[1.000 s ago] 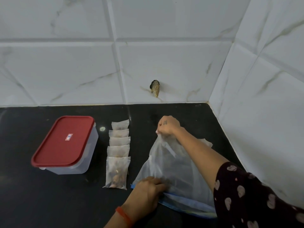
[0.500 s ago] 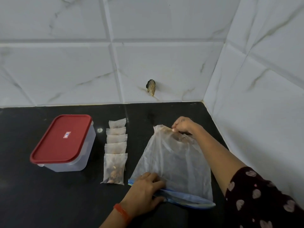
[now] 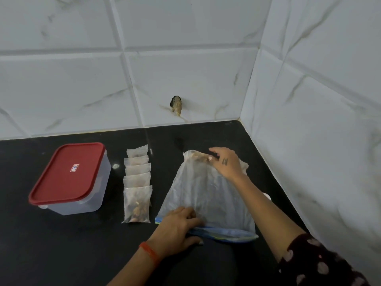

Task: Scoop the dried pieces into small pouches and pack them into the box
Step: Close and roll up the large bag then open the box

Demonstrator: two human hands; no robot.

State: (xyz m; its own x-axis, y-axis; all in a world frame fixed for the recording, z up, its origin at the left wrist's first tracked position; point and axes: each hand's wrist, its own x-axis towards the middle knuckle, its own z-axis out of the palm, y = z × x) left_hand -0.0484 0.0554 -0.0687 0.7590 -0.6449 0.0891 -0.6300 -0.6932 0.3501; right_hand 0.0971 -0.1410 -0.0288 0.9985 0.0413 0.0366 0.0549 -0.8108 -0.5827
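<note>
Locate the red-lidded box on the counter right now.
In the head view, the red-lidded box stands on the black counter at the left, lid on, beside the row of small pouches, apart from both hands.

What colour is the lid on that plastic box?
Red, with a small white label; the lid shows clearly in the head view.

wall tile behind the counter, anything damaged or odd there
Yes: the back wall tile has a small dark, ragged hole just above the black counter, with brownish staining below it. Nothing looks spilled.
</note>
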